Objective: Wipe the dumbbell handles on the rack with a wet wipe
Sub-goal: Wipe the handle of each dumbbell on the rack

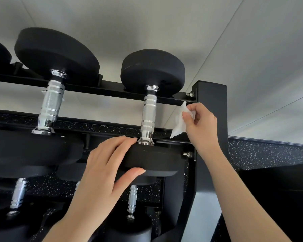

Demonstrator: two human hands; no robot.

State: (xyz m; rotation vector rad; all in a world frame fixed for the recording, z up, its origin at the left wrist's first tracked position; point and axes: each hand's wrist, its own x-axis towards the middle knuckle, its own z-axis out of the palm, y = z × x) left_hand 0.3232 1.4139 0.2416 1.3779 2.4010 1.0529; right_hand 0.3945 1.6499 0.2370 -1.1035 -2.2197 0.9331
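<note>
A black dumbbell with a chrome knurled handle rests at the right end of the rack's top tier. My left hand grips the near black head of this dumbbell, fingers over its top and thumb under its edge. My right hand pinches a crumpled white wet wipe just right of the handle, a small gap apart from it. A larger dumbbell with a chrome handle sits to the left on the same tier.
The black rack's upright post stands right behind my right hand, with bolts on its side. Lower tiers hold more dumbbells with chrome handles. Speckled black floor and a pale wall lie beyond.
</note>
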